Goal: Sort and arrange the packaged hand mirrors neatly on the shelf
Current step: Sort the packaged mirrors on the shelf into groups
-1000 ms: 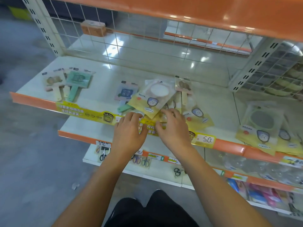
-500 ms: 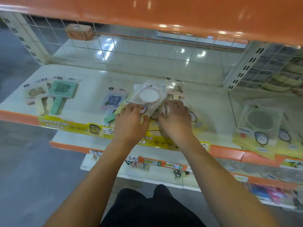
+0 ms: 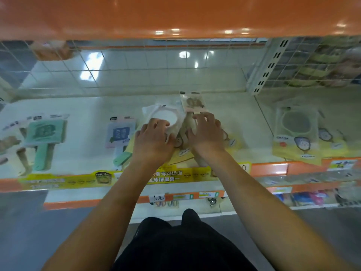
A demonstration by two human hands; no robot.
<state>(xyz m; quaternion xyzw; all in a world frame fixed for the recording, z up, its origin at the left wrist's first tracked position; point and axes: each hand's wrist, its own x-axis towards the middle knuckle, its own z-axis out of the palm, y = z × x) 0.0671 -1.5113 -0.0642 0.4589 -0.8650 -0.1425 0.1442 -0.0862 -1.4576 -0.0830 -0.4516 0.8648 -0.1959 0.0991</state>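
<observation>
Left hand (image 3: 154, 141) grip clamped on round white mirror pack (image 3: 164, 116), right hand (image 3: 207, 133) fingers spread on pile (image 3: 185, 151)

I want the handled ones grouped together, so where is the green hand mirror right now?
In the head view, the green hand mirror lies far left on the shelf, well left of both hands.

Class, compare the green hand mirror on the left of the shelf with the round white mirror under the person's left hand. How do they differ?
The green mirror has a squarish head and a long handle; the white mirror is round, with no handle in view. The green mirror lies untouched among other packs to the left; the white mirror sits on the jumbled middle pile, with the left hand on it. Both are packaged and lie on the shelf.
</observation>
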